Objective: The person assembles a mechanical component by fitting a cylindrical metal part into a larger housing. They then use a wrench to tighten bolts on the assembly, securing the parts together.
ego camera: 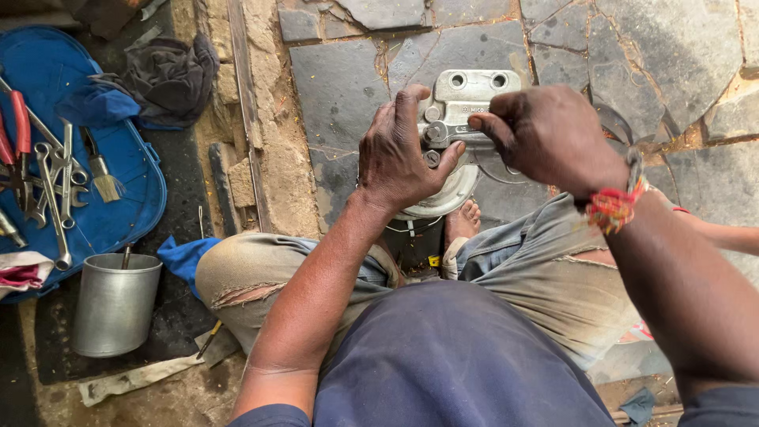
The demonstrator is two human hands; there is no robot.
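Two hands meet on one part: your left hand wraps the near left side of the grey cast-metal housing with a round flange, its fingers curled over the top edge and the thumb pressed across the front beside a small bolt head. Your right hand comes in from the other side, its fingers bunched together and pinching at something small on the housing's middle; what sits between the fingertips is too hidden to tell.

The housing stands between your knees, just above your bare foot, with its rectangular end and two round holes pointing away from you. It rests over the dark, cracked stone-slab floor. A red and yellow thread band circles your right wrist. Your worn grey trousers are frayed at the knees.

To your left, well apart from the hands, lies an open blue tool case holding a row of steel spanners, red-handled pliers and a small brush. Just below it stands a dull aluminium cup with a rod poking out. A dark crumpled rag lies above the case, and a blue cloth sits beside your left knee.
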